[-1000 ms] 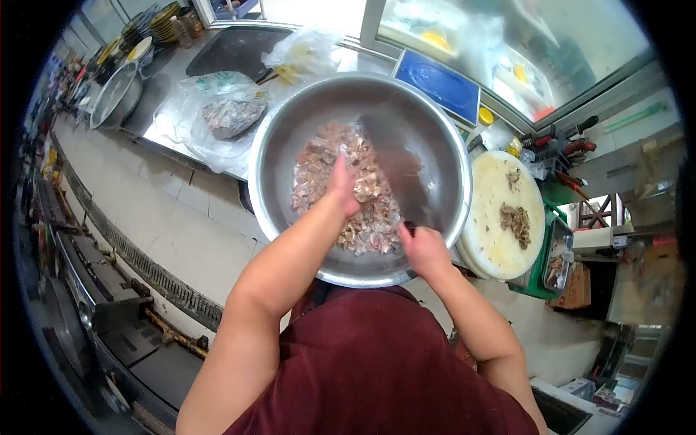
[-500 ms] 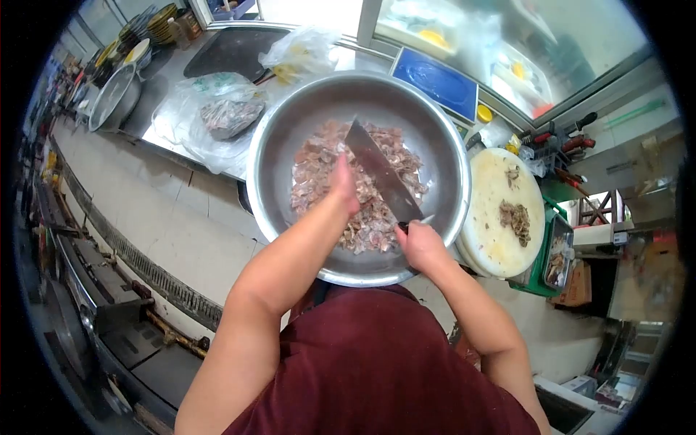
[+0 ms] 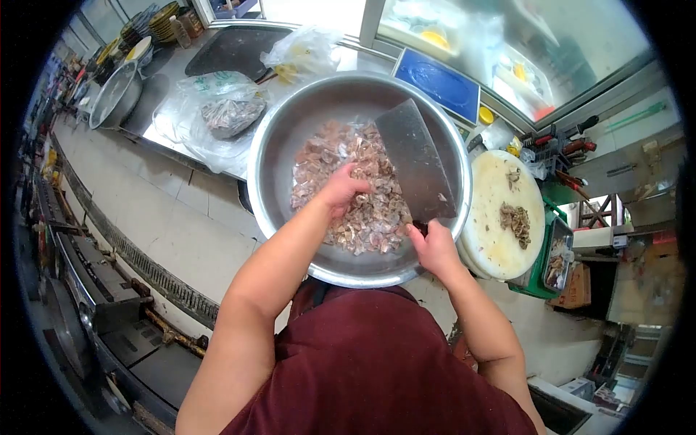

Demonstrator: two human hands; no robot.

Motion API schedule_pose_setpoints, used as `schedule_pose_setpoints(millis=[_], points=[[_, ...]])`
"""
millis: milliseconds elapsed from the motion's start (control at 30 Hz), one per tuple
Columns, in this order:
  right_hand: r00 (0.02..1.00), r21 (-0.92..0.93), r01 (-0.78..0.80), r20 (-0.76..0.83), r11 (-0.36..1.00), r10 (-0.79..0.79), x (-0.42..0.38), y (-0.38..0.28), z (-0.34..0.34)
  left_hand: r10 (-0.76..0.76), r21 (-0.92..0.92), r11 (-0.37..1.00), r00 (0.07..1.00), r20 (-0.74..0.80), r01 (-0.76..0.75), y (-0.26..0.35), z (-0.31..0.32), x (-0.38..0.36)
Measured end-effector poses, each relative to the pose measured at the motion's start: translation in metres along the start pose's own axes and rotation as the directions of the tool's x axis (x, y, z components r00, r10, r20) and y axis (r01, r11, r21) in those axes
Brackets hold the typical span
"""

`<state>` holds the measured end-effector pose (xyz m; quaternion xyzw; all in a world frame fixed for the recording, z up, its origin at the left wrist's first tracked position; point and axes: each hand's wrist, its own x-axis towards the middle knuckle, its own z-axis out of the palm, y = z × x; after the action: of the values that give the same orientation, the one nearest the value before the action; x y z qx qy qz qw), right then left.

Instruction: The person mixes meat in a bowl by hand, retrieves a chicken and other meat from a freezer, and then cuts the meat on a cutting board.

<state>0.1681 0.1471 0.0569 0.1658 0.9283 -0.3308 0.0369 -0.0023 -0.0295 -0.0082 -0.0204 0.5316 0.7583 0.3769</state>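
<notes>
A wide metal basin point(image 3: 279, 210) holds a heap of small chopped pieces, apparently meat point(image 3: 377, 196). My left hand point(image 3: 344, 190) reaches into the basin and touches the top of the heap, thumb and forefinger apart; its other fingertips are hard to make out. At the basin's right side, my right hand point(image 3: 435, 245) is wrapped round the dark handle of a cleaver point(image 3: 415, 159). The broad blade lies tilted over the heap's right edge, its flat side facing up and its far end near the back wall of the basin.
To the right stands a round white chopping board point(image 3: 493, 239) with brownish chopped bits point(image 3: 515, 221) on it. Behind the basin is a scale with a blue top point(image 3: 436, 81). A plastic bag with greyish contents point(image 3: 230, 116) lies on the metal counter at left. Several knives point(image 3: 580, 138) stand at right.
The cleaver has swung right, from across the middle of the heap to its right side, and its flat face has turned up. My left hand has come away from the blade, its thumb now spread.
</notes>
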Motion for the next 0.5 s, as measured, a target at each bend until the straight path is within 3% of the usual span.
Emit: schedule_pose_setpoints(millis=[33, 100, 167, 200, 300, 500], points=[[1.0, -0.063, -0.012, 0.006, 0.998, 0.012, -0.003, -0.006, -0.004, 0.001, -0.001, 1.0, 1.0, 0.001, -0.001, 0.002, 0.001, 0.0], [1.0, -0.126, -0.025, 0.009, 0.992, 0.026, -0.004, -0.008, -0.003, -0.045, 0.187, 0.981, 0.998, -0.046, 0.053, 0.006, 0.005, 0.0], [0.994, -0.271, 0.101, 0.059, 0.957, -0.088, -0.001, 0.001, 0.007, -0.006, 0.262, 0.965, 0.998, -0.067, 0.024, 0.002, 0.006, 0.004], [0.991, -0.32, 0.091, 0.121, 0.943, -0.055, 0.003, 0.002, 0.008, 0.033, 0.337, 0.942, 0.996, -0.085, -0.003, -0.002, 0.006, 0.007], [0.996, -0.313, -0.042, 0.061, 0.949, 0.064, 0.008, 0.007, 0.012, -0.076, 0.34, 0.933, 0.99, -0.123, 0.114, -0.019, -0.001, 0.01], [0.997, -0.277, 0.012, 0.073, 0.961, 0.008, 0.006, -0.002, 0.007, -0.05, 0.384, 0.919, 0.993, -0.104, 0.086, -0.006, 0.005, 0.001]])
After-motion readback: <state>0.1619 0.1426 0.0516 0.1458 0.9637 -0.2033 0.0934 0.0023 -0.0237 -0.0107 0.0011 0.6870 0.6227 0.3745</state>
